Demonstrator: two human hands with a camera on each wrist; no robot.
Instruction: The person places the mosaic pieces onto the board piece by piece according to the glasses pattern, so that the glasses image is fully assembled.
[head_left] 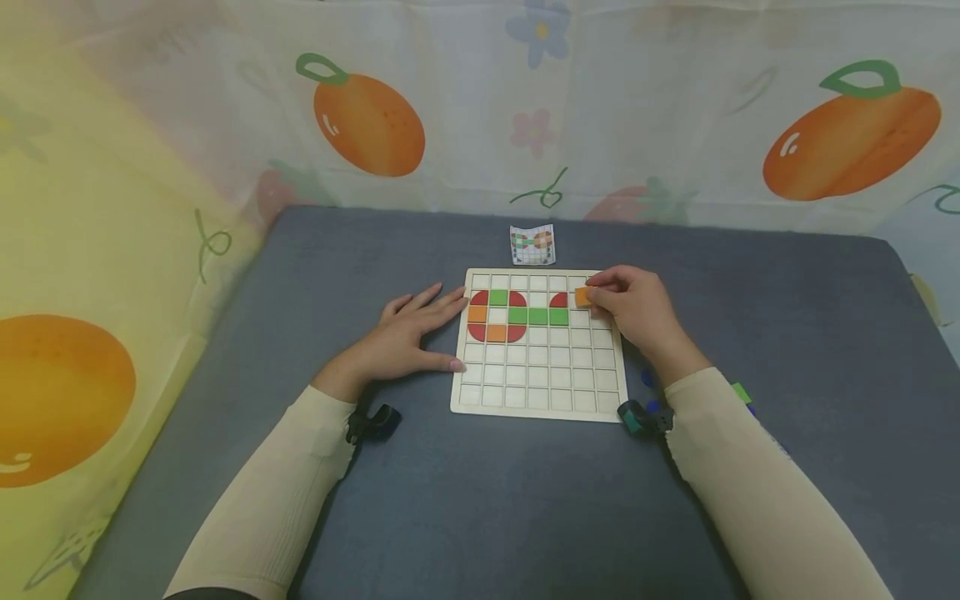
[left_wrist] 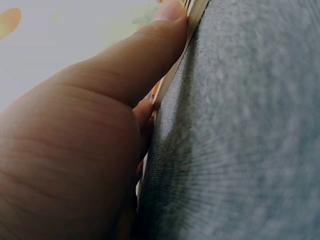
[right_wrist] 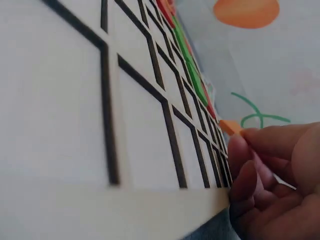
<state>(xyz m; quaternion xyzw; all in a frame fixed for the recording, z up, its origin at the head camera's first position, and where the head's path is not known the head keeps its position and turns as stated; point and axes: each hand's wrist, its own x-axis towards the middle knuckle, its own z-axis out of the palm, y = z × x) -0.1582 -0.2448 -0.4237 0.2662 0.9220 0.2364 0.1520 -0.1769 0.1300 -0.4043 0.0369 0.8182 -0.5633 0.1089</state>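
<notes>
A pale wooden grid board (head_left: 540,400) lies on the table, with red, green and orange tiles set in its upper rows. Between thumb and fingers, my right hand (head_left: 645,312) pinches an orange square tile (head_left: 582,297) just above the board's upper right cells. The same orange tile (right_wrist: 230,127) shows at the fingertips in the right wrist view. My left hand (head_left: 405,340) is spread with straight fingers, touching the board's left edge. In the left wrist view its thumb (left_wrist: 155,45) rests on the board's rim.
A small printed pattern card (head_left: 532,244) lies behind the board. Blue pieces (head_left: 648,378) and a green piece (head_left: 741,392) lie on the table by my right forearm, partly hidden by it. A fruit-patterned curtain (head_left: 465,108) hangs behind the grey table (head_left: 480,500).
</notes>
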